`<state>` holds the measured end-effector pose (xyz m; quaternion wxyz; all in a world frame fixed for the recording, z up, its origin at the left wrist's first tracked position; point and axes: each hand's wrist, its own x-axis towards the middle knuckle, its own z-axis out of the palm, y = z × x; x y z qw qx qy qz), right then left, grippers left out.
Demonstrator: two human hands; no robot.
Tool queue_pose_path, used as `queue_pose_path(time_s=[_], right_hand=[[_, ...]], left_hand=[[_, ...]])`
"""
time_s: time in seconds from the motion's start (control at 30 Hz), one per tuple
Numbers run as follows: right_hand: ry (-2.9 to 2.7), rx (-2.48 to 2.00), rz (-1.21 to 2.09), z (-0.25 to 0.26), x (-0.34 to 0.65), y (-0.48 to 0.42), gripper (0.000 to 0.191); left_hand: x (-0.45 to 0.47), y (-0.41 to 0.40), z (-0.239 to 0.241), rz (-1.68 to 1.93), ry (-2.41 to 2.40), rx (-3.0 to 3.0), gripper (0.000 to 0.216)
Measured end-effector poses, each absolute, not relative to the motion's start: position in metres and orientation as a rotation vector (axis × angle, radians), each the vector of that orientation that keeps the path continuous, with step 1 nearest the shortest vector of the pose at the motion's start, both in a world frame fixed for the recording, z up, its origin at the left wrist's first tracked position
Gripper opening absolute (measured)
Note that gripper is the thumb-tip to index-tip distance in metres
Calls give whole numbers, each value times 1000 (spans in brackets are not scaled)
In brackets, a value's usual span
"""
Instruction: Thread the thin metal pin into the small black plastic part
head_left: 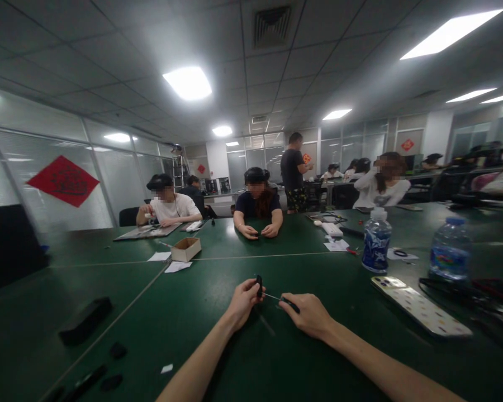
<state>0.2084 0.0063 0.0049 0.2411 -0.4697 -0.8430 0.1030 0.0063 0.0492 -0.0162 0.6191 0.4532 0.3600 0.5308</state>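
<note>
Between the thumb and fingers of my left hand (243, 301) is a small black part (259, 286), held upright just above the green table (218, 279). My right hand (309, 314) is closed around the dark handle of a screwdriver (272, 296). Its thin metal shaft points left, and the tip meets or nearly meets the black part; I cannot tell which. To the left lie a long black block (86, 321) and several small black pieces (118, 350). A white scrap (166, 368) rests near my left forearm.
A phone in a patterned case (421, 306), a blue-labelled bottle (376, 240) and a blue-capped bottle (450, 248) stand or lie at right. An open cardboard box (186, 249) sits on papers, back left. A person (257, 204) works opposite; others sit around.
</note>
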Motion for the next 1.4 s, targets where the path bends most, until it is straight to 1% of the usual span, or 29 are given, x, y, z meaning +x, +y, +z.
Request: queue_pose_path(time_s=[0.17, 0.6, 0.83, 1.4], right_hand=[[-2308, -1284, 292, 4, 209, 7, 42], [-2288, -1417, 151, 5, 206, 5, 39], [-2260, -1451, 157, 8, 206, 4, 39], [-2309, -1315, 143, 2, 208, 7, 42]], left_hand=[[6, 48, -14, 1198, 839, 1070, 26], [6, 55, -21, 1208, 809, 1074, 25], [6, 55, -21, 1200, 778, 1072, 28], [6, 51, -18, 1190, 833, 1130, 32]])
